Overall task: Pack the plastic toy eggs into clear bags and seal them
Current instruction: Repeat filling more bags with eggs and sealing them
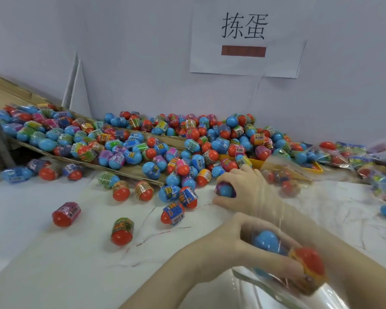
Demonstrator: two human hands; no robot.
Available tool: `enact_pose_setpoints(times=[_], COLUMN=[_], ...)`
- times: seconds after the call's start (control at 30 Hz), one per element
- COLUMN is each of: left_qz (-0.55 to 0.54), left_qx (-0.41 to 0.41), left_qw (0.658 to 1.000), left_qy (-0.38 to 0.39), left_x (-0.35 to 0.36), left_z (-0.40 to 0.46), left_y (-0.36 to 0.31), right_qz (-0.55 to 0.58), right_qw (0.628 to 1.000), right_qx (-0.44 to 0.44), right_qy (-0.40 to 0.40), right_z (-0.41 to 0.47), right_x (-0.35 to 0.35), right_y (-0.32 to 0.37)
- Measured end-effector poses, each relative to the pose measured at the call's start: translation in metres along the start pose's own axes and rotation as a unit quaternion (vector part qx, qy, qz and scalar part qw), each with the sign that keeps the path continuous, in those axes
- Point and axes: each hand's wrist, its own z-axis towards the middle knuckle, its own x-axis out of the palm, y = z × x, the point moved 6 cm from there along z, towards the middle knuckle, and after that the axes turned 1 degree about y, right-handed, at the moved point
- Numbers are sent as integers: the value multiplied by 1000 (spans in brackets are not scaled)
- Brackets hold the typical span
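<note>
A big pile of blue and red plastic toy eggs [187, 141] spills from a tipped cardboard box [13, 92] onto the white table [54, 253]. My right hand [243, 188] reaches to the pile's front edge and grips a blue egg with a purple wrapper [225, 190]. My left hand [261, 248] is nearer to me, at the lower right, holding the mouth of a clear bag [276, 293]. A blue egg [266, 240] and a red egg [310, 262] show through the bag, blurred. Clear film drapes over my right wrist.
Loose eggs lie scattered on the table, such as a red one [65, 214] and another [122, 231]. Filled clear bags [354, 157] are heaped at the right by the wall. A yellow tray [257, 163] sits under the pile. A paper sign [243, 34] hangs on the wall.
</note>
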Motion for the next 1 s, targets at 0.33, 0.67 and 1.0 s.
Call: enact_pose_setpoints(times=[0.33,0.67,1.0], left_qz=[-25,108,263], left_qx=[91,129,143], left_qw=[971,931,886], left_qy=[-219,-324,-354], left_x=[-31,-32,-28], left_z=[3,0,-3], left_y=[2,4,-4], right_qz=[548,666,361], right_qw=[781,681,897], right_qx=[198,45,12], right_qy=[-224,-302,-254], right_z=[-48,-92,-95], right_x=[-73,-134,-134], right_y=[-65,-42,-5])
